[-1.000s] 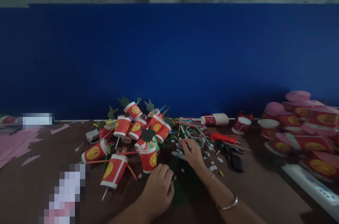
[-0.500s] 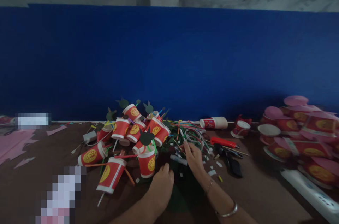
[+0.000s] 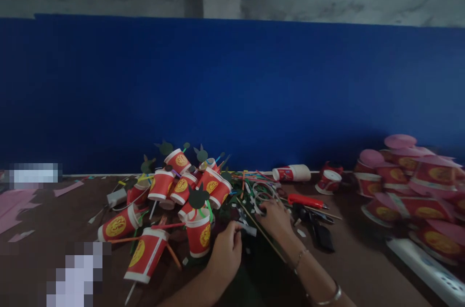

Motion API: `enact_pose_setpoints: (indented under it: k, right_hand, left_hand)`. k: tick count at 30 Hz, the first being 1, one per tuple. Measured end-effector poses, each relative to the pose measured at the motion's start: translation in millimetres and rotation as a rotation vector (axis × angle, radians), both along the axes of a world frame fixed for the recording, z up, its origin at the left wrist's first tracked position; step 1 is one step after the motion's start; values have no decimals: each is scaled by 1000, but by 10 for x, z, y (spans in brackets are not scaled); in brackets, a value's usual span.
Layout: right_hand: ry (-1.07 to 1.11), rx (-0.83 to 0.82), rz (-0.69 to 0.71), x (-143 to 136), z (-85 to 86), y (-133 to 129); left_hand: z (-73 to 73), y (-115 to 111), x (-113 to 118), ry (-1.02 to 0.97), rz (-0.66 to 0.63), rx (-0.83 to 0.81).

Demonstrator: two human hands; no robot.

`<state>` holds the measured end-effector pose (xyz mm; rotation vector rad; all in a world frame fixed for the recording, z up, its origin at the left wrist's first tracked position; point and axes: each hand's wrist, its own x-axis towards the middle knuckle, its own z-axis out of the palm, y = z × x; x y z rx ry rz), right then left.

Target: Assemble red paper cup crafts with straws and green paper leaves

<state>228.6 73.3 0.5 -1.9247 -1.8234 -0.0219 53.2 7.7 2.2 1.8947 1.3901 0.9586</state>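
My left hand (image 3: pixel 228 250) is closed, thumb and forefinger together at the end of a small whitish tube (image 3: pixel 249 230). My right hand (image 3: pixel 276 221) is bent down at the near edge of a coil of clear tubing (image 3: pixel 264 191), its fingers curled over something too small to make out. A long thin stick (image 3: pixel 262 231) slants between the hands, reaching under my right wrist. Left of my left hand stands a red and white paper cup (image 3: pixel 198 238) with a dark rabbit-shaped cutout (image 3: pixel 198 196). More such cups (image 3: pixel 146 254) lie piled and tilted beside it.
Scissors (image 3: pixel 321 234), a red-handled tool (image 3: pixel 307 201) and a white roll (image 3: pixel 330 181) lie right of my hands. Further right are cups with pink discs (image 3: pixel 430 171) and a white power strip (image 3: pixel 426 268). Pink paper (image 3: pixel 16 205) is at far left; a blue panel (image 3: pixel 232 89) rises behind.
My right hand has turned palm-down and shifted slightly right and down. My left hand has moved up to the whitish tube. The long stick now shows between the hands; the whole view has shifted slightly.
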Motion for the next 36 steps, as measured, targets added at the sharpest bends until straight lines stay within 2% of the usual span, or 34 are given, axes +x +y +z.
enact_pose_setpoints:
  k: [7, 10, 14, 17, 20, 23, 26, 29, 32, 34, 36]
  right_hand:
    - [-109, -69, 62, -42, 181, -31]
    - [-111, -98, 85, -48, 232, -35]
    - [-83, -31, 91, -71, 302, -49]
    - [114, 51, 161, -138, 369, -79]
    - [501, 47, 254, -233, 446, -119]
    - [881, -87, 381, -310, 540, -126]
    - [979, -209, 517, -357, 636, -94]
    - [861, -256, 524, -394, 697, -98]
    - [608, -281, 517, -425, 729, -202]
    - [410, -295, 515, -439, 755, -303]
    - [233, -294, 486, -448, 793, -393]
  left_hand:
    - [5, -77, -80, 628, -18, -3]
    - [27, -53, -70, 702, -40, -21]
    - [50, -13, -70, 695, -59, 23]
    - [39, -5, -90, 736, -101, 89]
    - [-15, -21, -87, 788, -117, 61]
    - [-74, -49, -62, 735, -105, 68]
    - [-72, -55, -67, 587, -74, 184]
    - [-15, -41, -118, 312, -27, 333]
    - [-1, -46, -163, 7, 47, 417]
    - [-39, -68, -170, -81, 69, 428]
    - [-84, -97, -165, -81, 63, 403]
